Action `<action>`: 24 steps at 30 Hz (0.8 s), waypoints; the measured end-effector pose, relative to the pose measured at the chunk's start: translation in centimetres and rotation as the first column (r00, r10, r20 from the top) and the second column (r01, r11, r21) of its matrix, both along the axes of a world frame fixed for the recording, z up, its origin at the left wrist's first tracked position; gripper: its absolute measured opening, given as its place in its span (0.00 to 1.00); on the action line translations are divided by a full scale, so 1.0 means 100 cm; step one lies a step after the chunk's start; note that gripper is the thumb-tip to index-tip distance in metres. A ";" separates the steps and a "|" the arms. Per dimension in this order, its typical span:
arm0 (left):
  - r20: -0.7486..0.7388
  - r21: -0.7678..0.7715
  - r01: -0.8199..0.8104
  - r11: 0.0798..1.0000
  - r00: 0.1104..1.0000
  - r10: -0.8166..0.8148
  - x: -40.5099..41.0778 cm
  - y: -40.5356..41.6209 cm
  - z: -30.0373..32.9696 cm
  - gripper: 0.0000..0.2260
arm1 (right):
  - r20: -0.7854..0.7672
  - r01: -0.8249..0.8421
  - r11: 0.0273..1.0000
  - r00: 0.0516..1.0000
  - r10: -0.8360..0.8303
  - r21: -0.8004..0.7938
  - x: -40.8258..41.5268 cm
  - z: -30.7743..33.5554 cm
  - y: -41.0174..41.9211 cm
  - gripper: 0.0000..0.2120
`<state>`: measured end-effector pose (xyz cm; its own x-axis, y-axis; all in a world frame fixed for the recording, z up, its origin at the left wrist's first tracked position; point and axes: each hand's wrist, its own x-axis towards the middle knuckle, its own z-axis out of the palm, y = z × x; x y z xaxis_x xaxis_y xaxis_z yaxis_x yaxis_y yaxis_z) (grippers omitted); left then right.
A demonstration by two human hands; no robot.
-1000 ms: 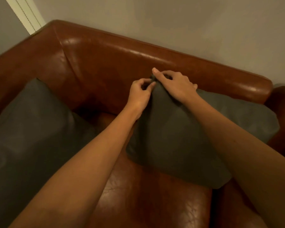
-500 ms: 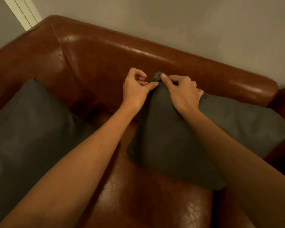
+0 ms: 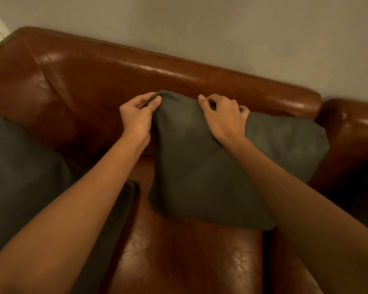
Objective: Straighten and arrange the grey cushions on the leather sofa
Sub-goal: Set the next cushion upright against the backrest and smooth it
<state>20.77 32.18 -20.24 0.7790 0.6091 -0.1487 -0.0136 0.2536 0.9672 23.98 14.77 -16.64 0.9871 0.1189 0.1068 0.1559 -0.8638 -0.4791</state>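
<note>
Leather, glossy and reddish brown, fills most of the view: the sofa runs with its backrest from ten o'clock across to three o'clock, catching streaks of light along the top edge. Leaning against that backrest, a little right of centre, sits the grey cushion both hands are working on. It stands tilted, its lower edge resting on the seat and its upper left corner up near twelve o'clock.

Left hand is on that upper left corner, thumb laid across the front of the fabric and the fingers curled round behind, so the corner is pinched between them. Right hand sits further along the top edge toward one o'clock, fingers curled over the edge and gripping the cover there, with the knuckles raised; the fabric bunches slightly under it. Both bare forearms reach in from the bottom of the view, the left from seven o'clock, the right from four o'clock, and the right forearm crosses over the front of the cushion.

Off at nine o'clock a second grey cushion leans in the sofa's left corner, partly hidden behind the left forearm, well apart from the hands. The seat shows creased, shiny leather at six o'clock. Behind the backrest is a plain pale wall, and at three o'clock the right armrest curves away, just beside the held cushion's right end.
</note>
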 end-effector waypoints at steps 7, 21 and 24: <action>-0.002 -0.050 -0.093 0.994 0.996 0.093 -0.003 -0.007 0.008 0.11 | 0.163 0.285 0.956 0.949 -0.270 -0.074 -0.009 -0.005 -0.148 0.18; -0.128 0.938 0.201 0.282 0.958 -0.255 0.019 -0.162 0.044 0.12 | -0.530 0.493 0.626 0.835 -0.146 0.604 -0.001 -0.016 -0.265 0.16; -0.350 0.879 0.473 0.062 0.728 -0.589 0.028 -0.226 0.041 0.21 | -0.564 0.441 0.671 0.825 -0.040 0.596 0.010 -0.017 -0.268 0.15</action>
<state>23.57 9.54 -16.12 0.9290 -0.3017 0.2143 -0.3701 -0.7555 0.5406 25.03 -12.07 -18.38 0.9043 -0.0390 -0.4252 -0.4222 -0.2308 -0.8767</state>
